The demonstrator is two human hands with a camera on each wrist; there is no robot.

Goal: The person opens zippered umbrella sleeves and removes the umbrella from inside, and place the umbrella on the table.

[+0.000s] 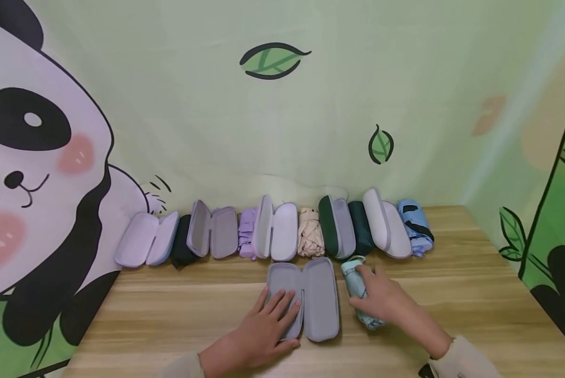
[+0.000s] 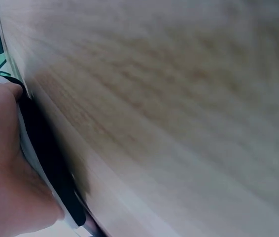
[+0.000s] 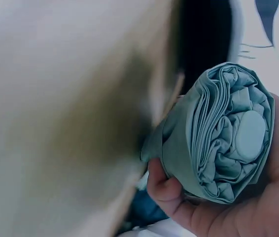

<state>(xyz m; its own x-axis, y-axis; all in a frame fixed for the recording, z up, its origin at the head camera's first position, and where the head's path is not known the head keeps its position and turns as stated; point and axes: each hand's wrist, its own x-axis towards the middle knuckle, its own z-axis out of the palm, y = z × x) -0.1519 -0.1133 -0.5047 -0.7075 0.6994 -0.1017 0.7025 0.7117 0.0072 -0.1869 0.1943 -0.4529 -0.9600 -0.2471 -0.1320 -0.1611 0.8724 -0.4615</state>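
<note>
A light teal folded umbrella lies near the middle of the table, and my right hand grips it from the right. The right wrist view shows the rolled cloth of that umbrella end-on, with a pale oval end and the thumb and fingers around its side. To its left, a grey hard case lies opened flat. My left hand rests on the case's left half, its fingers spread and straight. From the left wrist, the case's dark outer side shows beside the palm.
Behind the hands, a row of opened cases and folded umbrellas runs along the table's back: a lilac case, a purple umbrella, a beige umbrella, a green case and a blue umbrella, among others. A panda-printed cloth hangs behind.
</note>
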